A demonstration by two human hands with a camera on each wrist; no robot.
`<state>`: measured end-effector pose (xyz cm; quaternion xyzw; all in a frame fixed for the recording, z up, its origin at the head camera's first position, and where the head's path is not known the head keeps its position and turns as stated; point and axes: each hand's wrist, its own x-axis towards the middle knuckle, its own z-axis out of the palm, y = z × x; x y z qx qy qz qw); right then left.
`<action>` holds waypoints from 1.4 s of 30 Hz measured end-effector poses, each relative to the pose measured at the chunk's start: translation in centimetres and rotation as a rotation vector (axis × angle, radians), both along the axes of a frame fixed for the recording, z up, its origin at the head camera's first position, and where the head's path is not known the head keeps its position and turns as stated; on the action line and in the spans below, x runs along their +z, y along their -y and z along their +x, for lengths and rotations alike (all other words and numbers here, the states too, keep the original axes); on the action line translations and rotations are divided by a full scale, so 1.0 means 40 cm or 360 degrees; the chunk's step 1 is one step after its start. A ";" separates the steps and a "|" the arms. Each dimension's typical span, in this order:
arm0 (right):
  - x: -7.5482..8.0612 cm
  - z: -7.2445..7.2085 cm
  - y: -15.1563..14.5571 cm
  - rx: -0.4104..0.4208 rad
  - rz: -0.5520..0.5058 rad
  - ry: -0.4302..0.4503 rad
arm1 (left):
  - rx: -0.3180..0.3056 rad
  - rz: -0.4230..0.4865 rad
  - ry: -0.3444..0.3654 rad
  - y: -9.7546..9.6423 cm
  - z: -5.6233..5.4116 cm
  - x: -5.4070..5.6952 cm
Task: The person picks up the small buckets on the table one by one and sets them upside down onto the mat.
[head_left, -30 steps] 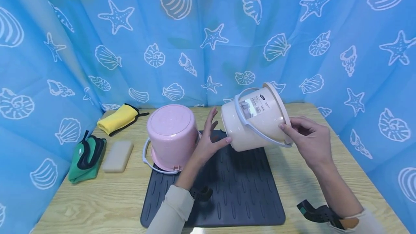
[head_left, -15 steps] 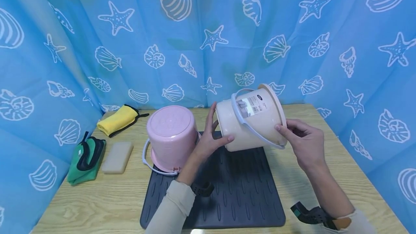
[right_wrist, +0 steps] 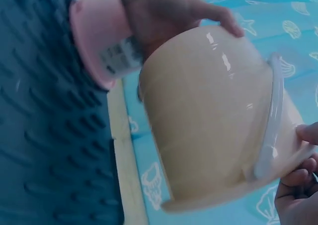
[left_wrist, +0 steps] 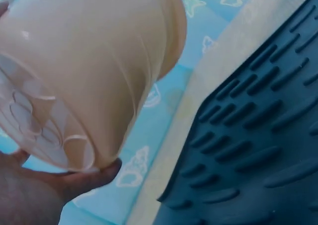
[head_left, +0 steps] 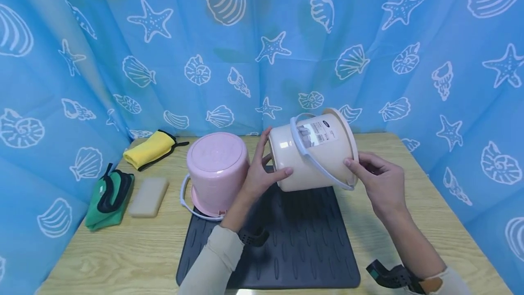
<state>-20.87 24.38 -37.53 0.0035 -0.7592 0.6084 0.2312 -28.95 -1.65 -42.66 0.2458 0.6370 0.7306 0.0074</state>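
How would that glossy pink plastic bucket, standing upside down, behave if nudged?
The pink plastic bucket probably wouldn't tip easily, since it rests on its flared rim. It looks stiff, with a crisp round shape. The pale lilac curved handle, jutting out sideways, might swing or drag.

A glossy cream bucket (head_left: 329, 156) is held tilted on its side, off the surface, around four o'clock from the head view's middle. Its rim (head_left: 349, 139) faces three o'clock, pinched by the right hand (head_left: 380, 183); its base (left_wrist: 44, 113), toward nine, is gripped by the left hand (head_left: 259, 176). A pale lavender handle (head_left: 300, 143) slants toward five, crossing beside a printed label (head_left: 317, 134).
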 end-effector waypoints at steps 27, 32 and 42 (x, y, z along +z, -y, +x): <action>0.015 0.084 -0.076 0.0202 0.1037 -0.0238 | 0.0231 -0.0369 -0.0110 0.048 0.108 0.196; 0.011 0.103 -0.071 0.0238 0.1122 -0.0337 | 0.0258 -0.0417 -0.0167 0.052 0.103 0.199; -0.029 0.137 -0.061 0.0380 0.1187 -0.0367 | 0.0334 -0.0472 -0.0322 0.056 0.045 0.142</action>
